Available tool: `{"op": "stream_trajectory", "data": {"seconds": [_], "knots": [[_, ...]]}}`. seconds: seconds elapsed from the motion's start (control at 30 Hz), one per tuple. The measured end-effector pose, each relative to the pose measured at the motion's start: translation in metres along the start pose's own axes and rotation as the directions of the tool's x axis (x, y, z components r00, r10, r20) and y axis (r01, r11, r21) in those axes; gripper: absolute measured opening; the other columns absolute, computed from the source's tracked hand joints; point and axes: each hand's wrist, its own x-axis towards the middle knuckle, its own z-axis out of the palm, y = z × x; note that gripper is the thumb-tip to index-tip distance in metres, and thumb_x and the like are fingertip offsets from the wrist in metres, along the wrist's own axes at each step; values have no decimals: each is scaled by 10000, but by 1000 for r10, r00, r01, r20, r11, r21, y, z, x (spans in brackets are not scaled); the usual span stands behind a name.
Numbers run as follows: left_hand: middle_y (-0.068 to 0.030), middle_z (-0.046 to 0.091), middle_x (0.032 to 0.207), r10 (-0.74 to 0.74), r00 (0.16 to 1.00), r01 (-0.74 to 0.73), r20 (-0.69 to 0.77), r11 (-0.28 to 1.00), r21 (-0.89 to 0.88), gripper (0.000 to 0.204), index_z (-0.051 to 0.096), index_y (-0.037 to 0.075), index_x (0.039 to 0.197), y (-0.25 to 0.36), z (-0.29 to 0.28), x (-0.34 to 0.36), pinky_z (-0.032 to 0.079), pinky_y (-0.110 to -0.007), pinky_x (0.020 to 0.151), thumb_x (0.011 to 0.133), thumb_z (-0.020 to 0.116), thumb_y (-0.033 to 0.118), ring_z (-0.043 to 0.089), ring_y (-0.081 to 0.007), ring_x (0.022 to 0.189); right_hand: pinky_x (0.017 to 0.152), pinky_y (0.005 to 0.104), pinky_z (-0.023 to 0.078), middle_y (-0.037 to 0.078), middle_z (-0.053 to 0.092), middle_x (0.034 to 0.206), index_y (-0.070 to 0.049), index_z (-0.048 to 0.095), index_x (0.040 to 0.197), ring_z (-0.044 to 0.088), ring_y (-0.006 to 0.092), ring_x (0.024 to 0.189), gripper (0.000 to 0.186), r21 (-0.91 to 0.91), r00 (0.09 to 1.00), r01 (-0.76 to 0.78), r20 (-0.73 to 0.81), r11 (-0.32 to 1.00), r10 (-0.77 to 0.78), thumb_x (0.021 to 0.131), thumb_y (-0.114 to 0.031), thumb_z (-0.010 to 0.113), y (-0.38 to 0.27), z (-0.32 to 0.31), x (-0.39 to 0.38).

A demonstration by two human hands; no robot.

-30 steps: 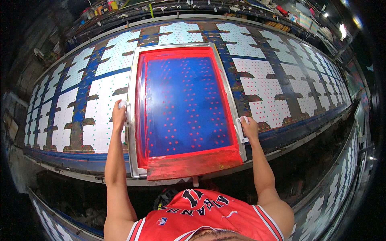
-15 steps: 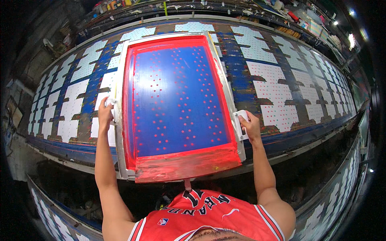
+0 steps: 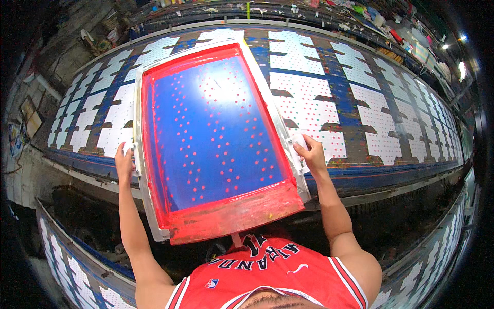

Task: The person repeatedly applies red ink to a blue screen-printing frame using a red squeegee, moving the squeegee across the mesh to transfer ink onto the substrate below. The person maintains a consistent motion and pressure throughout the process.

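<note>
Over a long surface (image 3: pixel 355 171) lined with white dotted panels (image 3: pixel 306 114), a screen frame (image 3: pixel 216 139) is slanting between a person's two hands, its near end jutting past the edge. The left hand (image 3: pixel 124 161) is gripping one white handle (image 3: pixel 136 154), the right hand (image 3: pixel 313 155) its opposite number; both arms are stretching forward. From here, the blue mesh is showing rows of red dots and catching a bright glare inside its red-smeared border.
</note>
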Motion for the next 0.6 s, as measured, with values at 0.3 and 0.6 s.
{"op": "stream_trajectory", "data": {"seconds": [0.3,0.6], "knots": [[-171,732,939,-99,990,103,-99,994,40,431,507,28,1415,-54,-108,-1,348,-270,350,1005,556,152,443,-83,362,536,212,439,2,662,841,10,682,1159,566,51,693,447,77,990,-55,132,995,45,858,-312,758,-31,98,-24],[-172,726,961,-113,990,112,-84,994,-14,473,474,15,1444,-77,-109,3,332,-256,342,1002,562,162,447,-78,370,531,271,452,33,682,757,29,704,1044,567,85,575,421,-45,993,-18,118,999,23,834,-330,772,-37,111,-7]]}}
